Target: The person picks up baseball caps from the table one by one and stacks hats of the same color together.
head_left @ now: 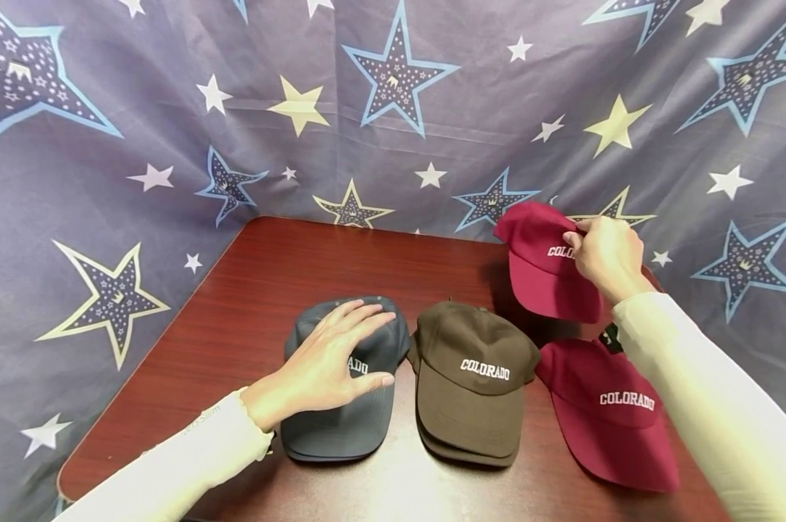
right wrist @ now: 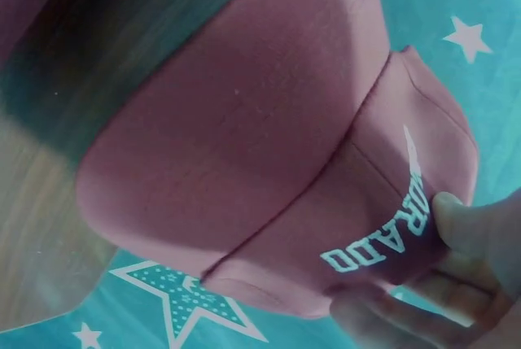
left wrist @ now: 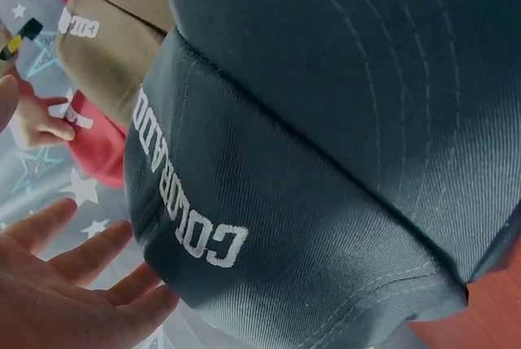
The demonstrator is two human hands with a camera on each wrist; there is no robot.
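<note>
My right hand [head_left: 608, 254] grips the crown of a red COLORADO cap [head_left: 546, 283] between thumb and fingers, at the back right of the table. In the right wrist view the thumb lies by the lettering of this red cap [right wrist: 244, 137], with the fingers at its crown. My left hand [head_left: 328, 362], fingers straight and spread, is over a dark blue-grey cap [head_left: 341, 435], covering part of its lettering. The left wrist view shows the fingertips right at the crown of that blue-grey cap [left wrist: 269, 162].
A brown COLORADO cap [head_left: 474, 413] stands in the middle, its doubled brim suggesting stacked caps. Another red cap [head_left: 615, 428] sits at right, below my right forearm. The reddish wooden table [head_left: 236, 312] meets a star-patterned cloth [head_left: 393, 167] at its back and sides.
</note>
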